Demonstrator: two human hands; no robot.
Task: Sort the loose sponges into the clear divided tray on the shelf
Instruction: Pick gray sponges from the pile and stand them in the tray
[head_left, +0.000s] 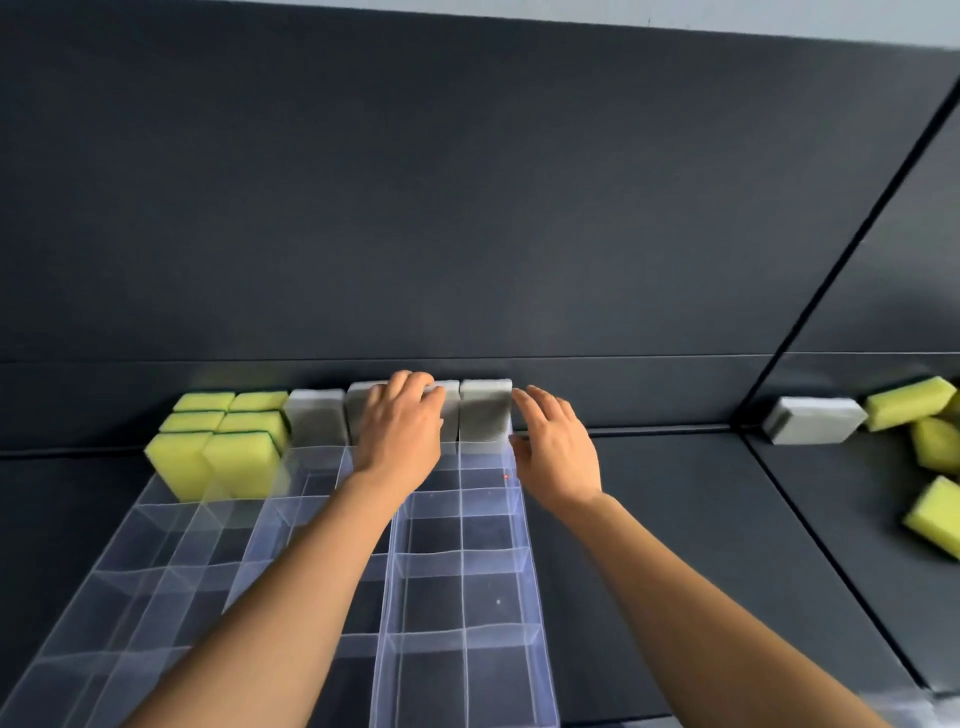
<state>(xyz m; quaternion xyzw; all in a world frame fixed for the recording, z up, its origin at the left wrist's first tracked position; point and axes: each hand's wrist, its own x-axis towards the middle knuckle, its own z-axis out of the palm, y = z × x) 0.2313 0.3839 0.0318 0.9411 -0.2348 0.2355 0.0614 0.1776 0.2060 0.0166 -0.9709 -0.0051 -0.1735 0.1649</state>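
A clear divided tray (462, 561) lies on the dark shelf in front of me. Several yellow sponges (228, 447) stand in its far left compartments. Grey sponges (317, 418) stand upright along its far row. My left hand (400, 431) rests over a grey sponge (449, 402) in the middle of that row, fingers curled on its top. My right hand (556, 447) hovers open just right of the rightmost grey sponge (485, 410), fingers apart, at the tray's right wall.
To the right, past a shelf seam, lie a loose grey sponge (813, 420) and several loose yellow sponges (930, 457). A dark back wall rises right behind the tray. The near tray compartments hold nothing.
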